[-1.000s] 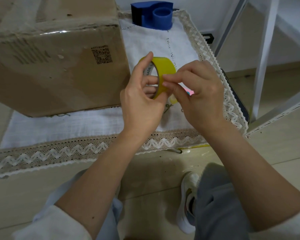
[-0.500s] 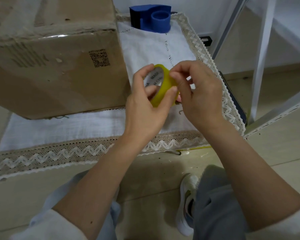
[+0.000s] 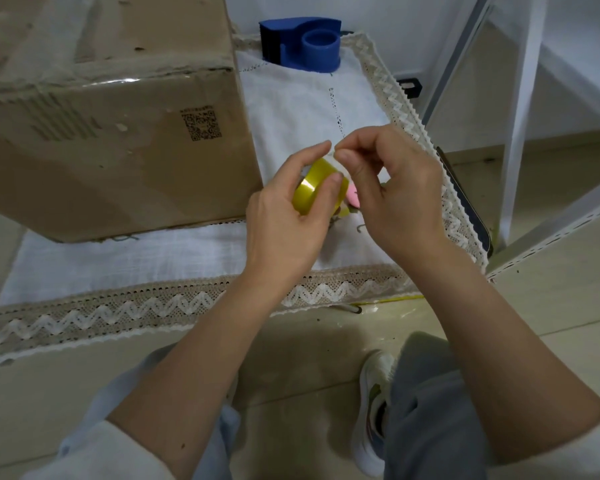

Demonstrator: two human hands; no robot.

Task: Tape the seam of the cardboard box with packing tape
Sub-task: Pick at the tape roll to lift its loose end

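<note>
A large brown cardboard box point(image 3: 111, 133) with a QR code on its side stands on the white cloth at the upper left; clear tape shines along its top edge. My left hand point(image 3: 288, 216) holds a yellow roll of packing tape point(image 3: 314, 190) just right of the box's near corner, outer face up. My right hand point(image 3: 392, 195) sits against the roll's right side, its thumb and forefinger pinched at the roll's upper edge. Whether a tape end is caught between them is too small to tell.
A white cloth point(image 3: 125, 258) with a lace zigzag border covers the floor. A blue tape dispenser point(image 3: 302, 43) stands at the back. White metal frame legs point(image 3: 520, 112) rise at the right. A dark flat object point(image 3: 465, 199) lies at the cloth's right edge. My knees and shoe point(image 3: 374, 410) are below.
My left hand has turned the roll from edge-on to outer face up and lowered it slightly. My right fingers shifted from the roll's side to its upper edge.
</note>
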